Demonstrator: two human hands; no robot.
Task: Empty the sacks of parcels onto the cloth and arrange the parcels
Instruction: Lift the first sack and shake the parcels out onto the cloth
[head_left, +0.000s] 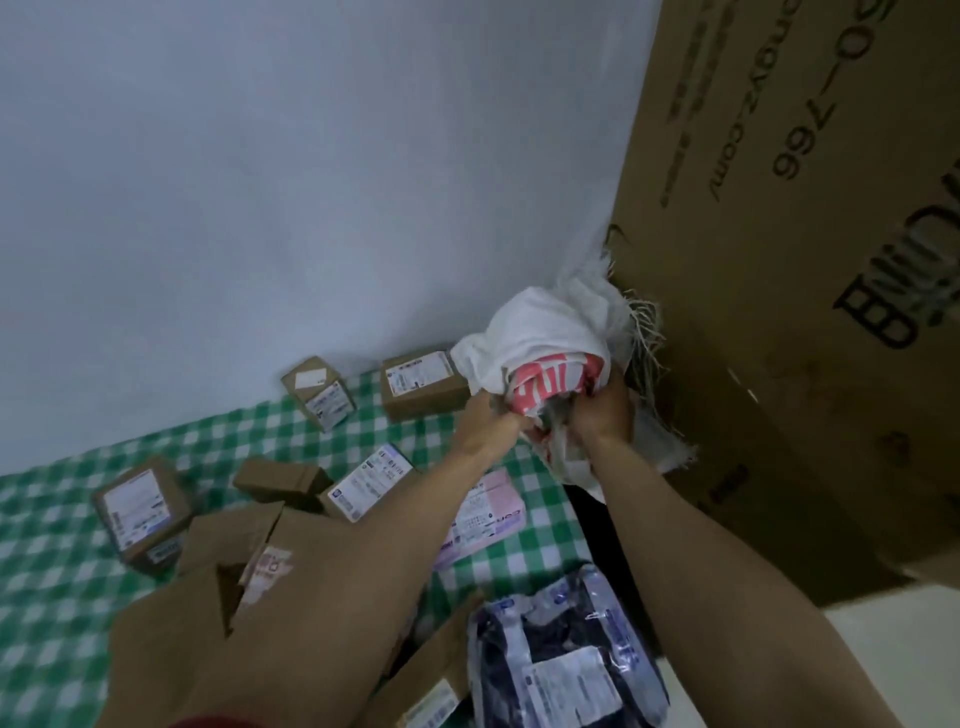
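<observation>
A crumpled white woven sack (545, 332) with red print is bunched up against the big carton at the cloth's far right. My left hand (491, 423) and my right hand (600, 415) both grip its lower folds, side by side. The green-and-white checked cloth (47, 566) covers the floor below. Several parcels lie scattered on it: small brown boxes with white labels (143, 512), (318, 392), (421, 382), a pink flat parcel (488, 512), and a clear bag with dark contents (566, 654) near my right forearm.
A tall brown cardboard carton (789, 291) with black print stands at the right, touching the sack. A pale wall (260, 182) rises behind the cloth. An open brown box (228, 551) lies under my left forearm. Pale floor (893, 639) shows at the lower right.
</observation>
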